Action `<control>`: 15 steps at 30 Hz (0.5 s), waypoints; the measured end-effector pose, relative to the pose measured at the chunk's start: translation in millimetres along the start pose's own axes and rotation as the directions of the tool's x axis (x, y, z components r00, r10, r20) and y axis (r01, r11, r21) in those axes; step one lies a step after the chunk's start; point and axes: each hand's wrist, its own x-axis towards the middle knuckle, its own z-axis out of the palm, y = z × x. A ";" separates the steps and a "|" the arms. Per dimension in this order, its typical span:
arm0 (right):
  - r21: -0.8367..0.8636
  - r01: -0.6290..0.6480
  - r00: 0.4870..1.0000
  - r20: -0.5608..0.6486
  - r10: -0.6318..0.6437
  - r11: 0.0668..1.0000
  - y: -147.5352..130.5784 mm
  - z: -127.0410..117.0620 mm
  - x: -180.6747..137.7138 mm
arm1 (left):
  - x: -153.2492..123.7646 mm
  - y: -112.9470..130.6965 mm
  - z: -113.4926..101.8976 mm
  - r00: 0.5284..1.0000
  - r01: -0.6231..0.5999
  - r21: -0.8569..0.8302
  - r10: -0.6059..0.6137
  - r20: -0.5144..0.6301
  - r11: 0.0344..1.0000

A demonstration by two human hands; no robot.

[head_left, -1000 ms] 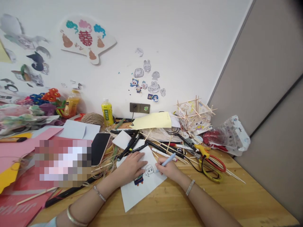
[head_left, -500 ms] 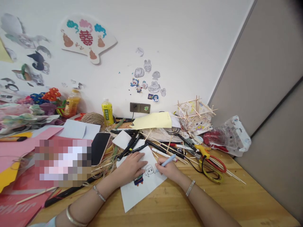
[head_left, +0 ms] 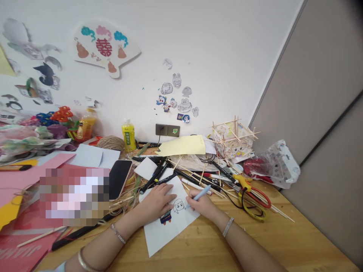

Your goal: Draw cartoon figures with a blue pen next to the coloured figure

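A white sheet of paper [head_left: 159, 241] lies at an angle on the wooden table before me. On it are a black line drawing of a head with hair [head_left: 179, 206] and, lower left, a small dark coloured figure [head_left: 165, 218], partly covered by my fingers. My left hand [head_left: 160, 200] rests flat on the sheet with its fingers spread. Gripped in my right hand [head_left: 197, 201] is a light blue pen [head_left: 203, 192], its lower end at the right edge of the drawn head.
Behind the sheet lie black markers [head_left: 154, 175] and thin wooden sticks [head_left: 202, 173]. Scissors [head_left: 255, 200] are to the right, a phone [head_left: 120, 179] to the left. A yellow-green bottle [head_left: 129, 135] and a stick-framed paper lantern [head_left: 235, 139] stand near the wall.
Both hands keep nearly the same places, the left flat on the paper and the right on the pen. The whole view has shifted very slightly.
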 end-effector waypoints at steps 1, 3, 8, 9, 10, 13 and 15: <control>0.009 -0.011 1.000 0.002 0.011 1.000 0.0 -0.1 -0.2 | 0.1 0.2 -0.2 1.000 0.002 0.000 -0.002 -0.005 1.000; 0.010 -0.013 1.000 0.005 0.013 1.000 0.4 -0.3 -0.5 | -0.1 0.4 -0.2 1.000 -0.002 -0.002 0.001 -0.020 1.000; -0.020 0.004 1.000 0.003 -0.004 1.000 2.9 -0.2 0.2 | -1.2 -0.2 1.5 0.999 -0.018 0.010 0.019 -0.043 1.000; -0.018 -0.002 1.000 -0.001 0.002 1.000 3.3 -0.1 0.4 | -1.4 -0.5 2.0 0.999 -0.018 0.010 0.018 -0.039 1.000; -0.013 -0.007 1.000 -0.002 0.007 1.000 3.6 0.0 0.5 | -1.6 -0.7 2.4 0.999 -0.016 0.009 0.017 -0.036 1.000; -0.011 0.015 1.000 -0.003 -0.015 1.000 3.2 0.3 0.6 | -2.4 -1.3 3.3 0.999 -0.014 -0.001 0.014 -0.035 1.000; -0.019 0.033 0.999 -0.016 -0.033 0.999 2.0 0.2 0.6 | -2.7 -1.6 3.5 0.999 -0.015 -0.004 0.015 -0.041 1.000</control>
